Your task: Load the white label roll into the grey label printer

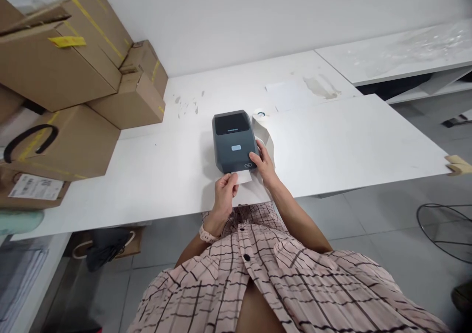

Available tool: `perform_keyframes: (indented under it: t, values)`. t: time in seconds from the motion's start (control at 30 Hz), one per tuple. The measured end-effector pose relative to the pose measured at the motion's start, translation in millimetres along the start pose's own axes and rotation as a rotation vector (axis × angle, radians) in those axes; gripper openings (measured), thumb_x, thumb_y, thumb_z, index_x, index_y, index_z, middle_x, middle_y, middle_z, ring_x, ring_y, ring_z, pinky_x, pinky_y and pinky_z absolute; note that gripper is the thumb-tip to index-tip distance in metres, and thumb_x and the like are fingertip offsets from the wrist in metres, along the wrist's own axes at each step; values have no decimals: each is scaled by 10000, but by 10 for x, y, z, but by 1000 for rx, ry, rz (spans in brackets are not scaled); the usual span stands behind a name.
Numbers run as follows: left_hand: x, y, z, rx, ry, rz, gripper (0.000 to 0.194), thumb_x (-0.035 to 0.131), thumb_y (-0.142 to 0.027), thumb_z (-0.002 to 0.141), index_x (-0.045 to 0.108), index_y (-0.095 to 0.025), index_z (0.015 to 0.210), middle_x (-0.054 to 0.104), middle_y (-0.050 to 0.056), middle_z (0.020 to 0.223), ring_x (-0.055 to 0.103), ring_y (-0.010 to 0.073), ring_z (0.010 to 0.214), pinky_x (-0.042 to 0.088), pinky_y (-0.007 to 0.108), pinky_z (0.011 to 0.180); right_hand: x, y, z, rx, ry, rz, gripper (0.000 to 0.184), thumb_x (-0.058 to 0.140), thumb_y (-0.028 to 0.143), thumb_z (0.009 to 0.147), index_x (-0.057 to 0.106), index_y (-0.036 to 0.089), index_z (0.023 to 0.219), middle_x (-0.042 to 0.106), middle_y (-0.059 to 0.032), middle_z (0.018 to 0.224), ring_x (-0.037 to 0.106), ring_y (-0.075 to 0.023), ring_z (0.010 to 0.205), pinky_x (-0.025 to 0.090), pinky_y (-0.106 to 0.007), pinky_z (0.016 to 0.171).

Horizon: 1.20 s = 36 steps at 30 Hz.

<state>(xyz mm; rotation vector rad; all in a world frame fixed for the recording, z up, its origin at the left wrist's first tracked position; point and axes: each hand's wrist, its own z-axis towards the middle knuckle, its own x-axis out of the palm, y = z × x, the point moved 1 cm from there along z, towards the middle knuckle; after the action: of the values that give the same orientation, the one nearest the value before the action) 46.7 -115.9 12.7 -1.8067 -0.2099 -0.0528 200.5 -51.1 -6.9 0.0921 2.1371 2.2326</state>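
Note:
A dark grey label printer (234, 143) sits on the white table, with a white strip of label paper (243, 177) sticking out of its front. My left hand (224, 194) pinches the left end of that strip between thumb and fingers, just below the printer's front edge. My right hand (264, 165) grips the printer's right front side, thumb on the top and fingers along the side. Beside the printer on the right, loose white backing paper (268, 143) curves along the table. A small white roll (260, 113) lies near the printer's back right corner.
Cardboard boxes (55, 72) with yellow tape are stacked on the left of the white table (158, 175). Clear plastic wrap (438, 43) lies on a farther table at right. Black cable (429, 225) loops near the floor, and a dark bag (105, 247) sits below left.

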Motion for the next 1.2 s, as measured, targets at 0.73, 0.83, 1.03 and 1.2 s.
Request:
perform_keyframes:
  t: [0.73,0.83,1.03,1.2]
  values:
    - [-122,-468,247,440,-116,202,633,385,-637,1011,495,-272,1515,441,77,1648,401,257,1534,388,391,1237,-79,468,-189,-501,28,-471,598,446,584,1026,366,315,1554,382,-100,1666,361,-302,1545,371,-564,1225]
    - [-109,-723,377,548,-98,158,614,396,-629,1011,526,-269,1491,466,72,1633,395,256,1540,365,396,1255,-134,584,-45,-439,89,-370,641,343,636,1038,280,362,1614,273,-47,1728,269,-284,1595,307,-544,1281]
    - [-161,-920,1010,587,-196,58,534,480,-490,1004,489,-288,1499,554,81,1556,504,239,1466,382,424,1240,18,1003,632,-550,65,-440,725,194,724,1018,60,414,1660,100,14,1772,85,-308,1636,143,-611,1308]
    - [-119,-513,1286,381,-118,385,673,727,-232,801,543,-232,1448,600,115,1500,487,326,1467,366,512,1244,278,1280,1365,-665,-112,-585,731,135,631,1059,-99,290,1661,138,-95,1754,122,-303,1629,207,-602,1287]
